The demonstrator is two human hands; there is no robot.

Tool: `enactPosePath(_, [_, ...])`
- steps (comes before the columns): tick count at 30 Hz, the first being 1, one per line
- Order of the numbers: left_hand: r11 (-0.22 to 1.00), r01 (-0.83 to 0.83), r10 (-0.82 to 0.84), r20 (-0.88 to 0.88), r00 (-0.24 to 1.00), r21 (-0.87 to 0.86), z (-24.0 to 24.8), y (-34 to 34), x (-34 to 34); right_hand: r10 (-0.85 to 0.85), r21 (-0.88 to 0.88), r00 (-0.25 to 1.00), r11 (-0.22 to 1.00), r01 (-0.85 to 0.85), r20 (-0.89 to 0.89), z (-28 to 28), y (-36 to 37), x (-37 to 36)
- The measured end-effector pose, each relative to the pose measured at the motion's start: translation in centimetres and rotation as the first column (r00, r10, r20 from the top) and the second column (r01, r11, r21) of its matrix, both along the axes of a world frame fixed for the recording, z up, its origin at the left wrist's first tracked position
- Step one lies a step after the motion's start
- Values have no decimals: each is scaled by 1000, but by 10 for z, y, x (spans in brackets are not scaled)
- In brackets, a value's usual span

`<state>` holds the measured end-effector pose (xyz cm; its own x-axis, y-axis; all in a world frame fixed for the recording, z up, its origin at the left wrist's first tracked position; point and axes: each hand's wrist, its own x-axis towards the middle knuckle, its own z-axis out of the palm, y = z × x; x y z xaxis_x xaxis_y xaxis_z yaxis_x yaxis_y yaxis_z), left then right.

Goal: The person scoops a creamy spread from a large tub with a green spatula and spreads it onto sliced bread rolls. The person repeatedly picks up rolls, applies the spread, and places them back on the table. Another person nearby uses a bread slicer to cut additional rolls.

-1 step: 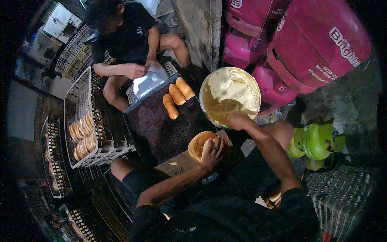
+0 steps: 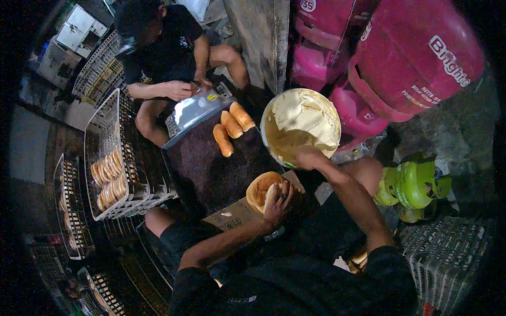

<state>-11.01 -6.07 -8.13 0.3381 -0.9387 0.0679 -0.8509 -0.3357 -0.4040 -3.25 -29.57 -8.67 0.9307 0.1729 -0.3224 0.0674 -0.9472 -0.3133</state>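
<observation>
A round golden-brown bun (image 2: 259, 190) lies on a piece of cardboard (image 2: 225, 217) near my lap. My left hand (image 2: 280, 203) closes over its right side, fingers curled around it. To the right, my right hand (image 2: 309, 157) reaches over the near side of a round white bucket (image 2: 339, 122). Pale yellow cream (image 2: 305, 113) fills much of that bucket. The fingers of the right hand look curled, and what they hold is hidden by the hand and shadow. Three long bread rolls (image 2: 231, 124) lie on the dark brown surface (image 2: 197, 168) beyond the bun.
Opposite me, a co-worker's hands (image 2: 187, 90) handle clear plastic packaging (image 2: 197, 110). A crate (image 2: 128, 168) of breads stands at left. Pink gas cylinders (image 2: 416, 58) stand behind the bucket, a green cylinder (image 2: 414, 184) at right, and stacked grey crates (image 2: 445, 258) at lower right.
The co-worker's hands have shifted over the plastic, and a yellow patch now shows on it. My right hand has moved slightly left in the bucket. My left hand stays on the bun.
</observation>
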Motion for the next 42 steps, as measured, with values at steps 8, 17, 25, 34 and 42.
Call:
enactPosePath(8, [999,11,-30,-466,884,-43,-14,30,-14,-273,346,961,906,243,41,-47,9,67])
enactPosePath(17, [592,-795,-575,-624,-529,128,60,65,52,-222,48,974,974,220,39,17,-12,17])
enactPosePath(25, [261,-944,-791,-515,-329,203,45,46,96,-169,112,984,978,175,-57,-81,-5,28])
enactPosePath(34, [303,-881,-878,-252,-406,363,43,47,112,-271,661,935,662,354,-229,44,-11,13])
enactPosePath(42, [308,-943,-893,-304,-333,127,48,41,120,49,372,901,900,-227,430,55,41,5])
